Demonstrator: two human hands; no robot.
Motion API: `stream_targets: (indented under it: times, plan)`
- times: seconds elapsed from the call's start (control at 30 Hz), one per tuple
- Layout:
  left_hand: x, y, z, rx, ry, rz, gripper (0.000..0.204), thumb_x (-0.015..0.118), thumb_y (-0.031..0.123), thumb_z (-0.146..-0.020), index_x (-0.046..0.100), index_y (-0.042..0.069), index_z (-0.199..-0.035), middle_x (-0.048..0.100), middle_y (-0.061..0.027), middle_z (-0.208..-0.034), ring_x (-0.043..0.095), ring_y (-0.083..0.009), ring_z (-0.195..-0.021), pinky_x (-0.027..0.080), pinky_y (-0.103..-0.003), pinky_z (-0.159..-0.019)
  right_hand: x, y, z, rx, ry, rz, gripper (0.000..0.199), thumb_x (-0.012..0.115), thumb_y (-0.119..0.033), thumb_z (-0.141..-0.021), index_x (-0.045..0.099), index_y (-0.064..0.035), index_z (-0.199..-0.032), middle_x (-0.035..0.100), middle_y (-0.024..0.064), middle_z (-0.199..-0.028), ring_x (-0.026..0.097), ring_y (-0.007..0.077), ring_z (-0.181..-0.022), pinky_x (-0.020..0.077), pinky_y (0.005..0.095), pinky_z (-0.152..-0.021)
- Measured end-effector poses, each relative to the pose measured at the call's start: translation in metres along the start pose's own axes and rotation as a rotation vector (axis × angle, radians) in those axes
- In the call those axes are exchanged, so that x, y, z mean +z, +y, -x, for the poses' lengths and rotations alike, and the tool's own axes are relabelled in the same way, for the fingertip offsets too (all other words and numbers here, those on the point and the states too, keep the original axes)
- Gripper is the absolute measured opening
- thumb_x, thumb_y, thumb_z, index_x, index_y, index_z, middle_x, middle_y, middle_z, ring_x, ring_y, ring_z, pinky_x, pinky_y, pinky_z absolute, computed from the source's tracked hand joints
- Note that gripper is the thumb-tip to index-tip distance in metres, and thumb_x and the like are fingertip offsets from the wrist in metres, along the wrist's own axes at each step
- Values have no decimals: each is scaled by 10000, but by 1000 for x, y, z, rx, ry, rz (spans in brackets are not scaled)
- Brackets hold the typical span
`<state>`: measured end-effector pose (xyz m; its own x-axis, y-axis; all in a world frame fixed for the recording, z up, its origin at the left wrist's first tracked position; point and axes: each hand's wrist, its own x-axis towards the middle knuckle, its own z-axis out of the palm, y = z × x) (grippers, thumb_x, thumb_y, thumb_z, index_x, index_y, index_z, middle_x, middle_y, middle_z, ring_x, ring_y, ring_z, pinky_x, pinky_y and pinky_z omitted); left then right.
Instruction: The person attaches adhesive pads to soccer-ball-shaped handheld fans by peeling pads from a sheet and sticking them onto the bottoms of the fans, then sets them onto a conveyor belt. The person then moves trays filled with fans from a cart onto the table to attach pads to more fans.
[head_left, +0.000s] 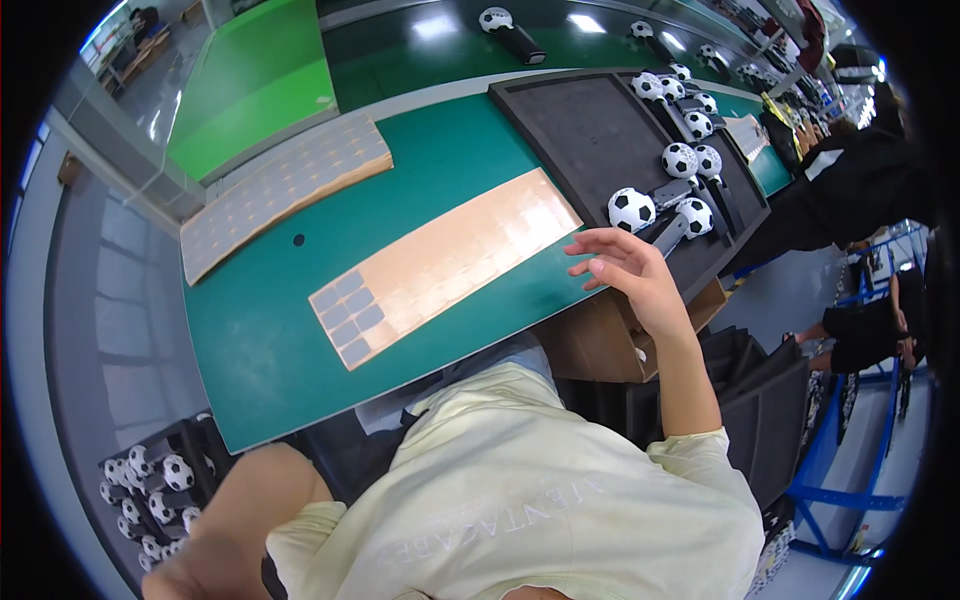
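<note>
My right hand (pixel 625 267) hovers by the right end of a tan backing sheet (pixel 455 262), fingers apart with nothing in them. Several grey square stickers (pixel 348 318) remain at the sheet's left end; the rest of its glossy surface is bare. Just beyond that hand is a black tray (pixel 580 125) of black-handled items with football-patterned round heads (pixel 632 209). My left arm reaches down at the lower left, beside a dark bin of similar football-headed items (pixel 178 472). The left hand (pixel 170 582) is blurred near the picture's rim, and its fingers cannot be made out.
A stack of sticker sheets (pixel 290 185) lies at the back left of the green table (pixel 250 350), near a small black dot. Behind runs a dark green conveyor (pixel 410 60) carrying football-headed items. A cardboard box (pixel 590 340) sits below the front edge. People stand at the right.
</note>
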<state>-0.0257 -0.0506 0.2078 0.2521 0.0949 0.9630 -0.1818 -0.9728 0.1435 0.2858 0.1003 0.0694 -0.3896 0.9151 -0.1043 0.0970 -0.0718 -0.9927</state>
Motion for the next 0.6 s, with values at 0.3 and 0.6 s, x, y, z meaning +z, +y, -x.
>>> stream_targets:
  times: [0.3,0.6]
  plan:
    - [-4,-8,5,-278,-766,549,120,527,83,-825,540,47,-711,551,-84,-778,555,-167,-731,449,-349,-655,-106,-25,4,-204,560,549,254,621,-115,-825,592,-16,-1057,611,25,-826,543,91,-639,432,238,-573]
    - [-10,-36,63,-753,-88,-169,264,554,287,-842,568,23,-831,609,-111,-741,568,-247,-670,427,-330,-592,-45,-26,27,-601,402,386,111,600,-70,-795,591,7,-874,556,73,-785,531,156,-717,429,267,-646]
